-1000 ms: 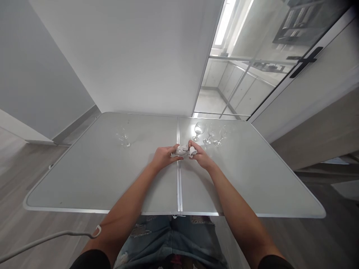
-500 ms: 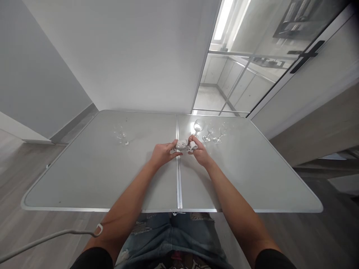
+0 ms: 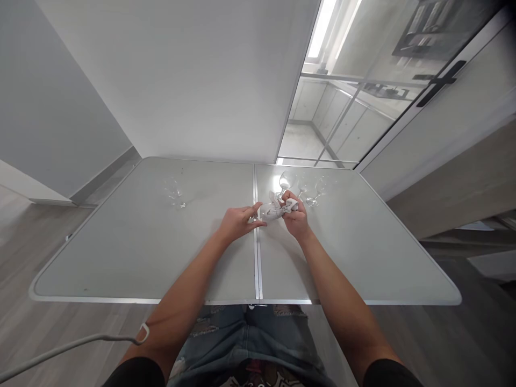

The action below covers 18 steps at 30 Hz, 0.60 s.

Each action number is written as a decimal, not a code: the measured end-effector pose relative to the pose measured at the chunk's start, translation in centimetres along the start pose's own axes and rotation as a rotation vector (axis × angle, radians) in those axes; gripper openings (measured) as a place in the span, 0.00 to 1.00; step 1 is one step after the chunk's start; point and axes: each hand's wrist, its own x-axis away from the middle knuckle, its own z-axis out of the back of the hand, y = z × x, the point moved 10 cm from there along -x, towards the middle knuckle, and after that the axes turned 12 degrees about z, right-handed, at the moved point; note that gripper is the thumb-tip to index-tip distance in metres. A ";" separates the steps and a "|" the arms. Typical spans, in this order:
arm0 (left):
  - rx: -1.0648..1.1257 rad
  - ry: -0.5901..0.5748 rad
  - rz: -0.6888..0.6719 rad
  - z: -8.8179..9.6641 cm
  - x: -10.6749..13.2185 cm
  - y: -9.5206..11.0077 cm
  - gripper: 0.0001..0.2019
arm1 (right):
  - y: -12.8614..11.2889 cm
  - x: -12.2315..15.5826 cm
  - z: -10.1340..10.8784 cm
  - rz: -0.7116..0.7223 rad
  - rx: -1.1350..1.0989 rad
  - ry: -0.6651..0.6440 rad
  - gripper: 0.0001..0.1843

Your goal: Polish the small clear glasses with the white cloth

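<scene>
Here, a glass [image 3: 269,213] and a white cloth [image 3: 291,205] meet by the table's [image 3: 141,252] middle seam [image 3: 258,263].
In the head view, the person's left hand [image 3: 237,221] is closed around the glass's stem end; the right hand [image 3: 297,220] grips the bunched cloth at its other end (more stemmed glasses [image 3: 286,179] stand just beyond).

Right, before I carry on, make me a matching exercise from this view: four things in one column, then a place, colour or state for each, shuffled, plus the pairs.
Things
1. Left hand
2. Right hand
3. Door handle
4. Lone glass

Matches
A. black
B. gripping the white cloth
C. on the table's left half
D. holding the left end of the held glass

Pairs: 1-D, 2-B, 3-A, 4-C
</scene>
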 end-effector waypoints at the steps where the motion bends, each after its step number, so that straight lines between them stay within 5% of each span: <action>1: 0.001 0.003 0.002 0.0 0.0 0.0 0.29 | 0.2 0.0 0.1 -0.006 -0.016 0.017 0.16; 7: 0.038 0.023 -0.005 0.2 0.0 -0.2 0.29 | 0.8 -0.2 1.9 -0.001 -0.075 0.161 0.15; 13: 0.003 0.084 0.032 1.0 -0.1 -1.6 0.30 | -2.0 -0.2 4.1 0.203 0.063 0.311 0.11; 18: 0.022 -0.048 -0.048 -0.3 0.3 -0.4 0.30 | -0.4 0.6 0.1 0.094 0.322 -0.034 0.17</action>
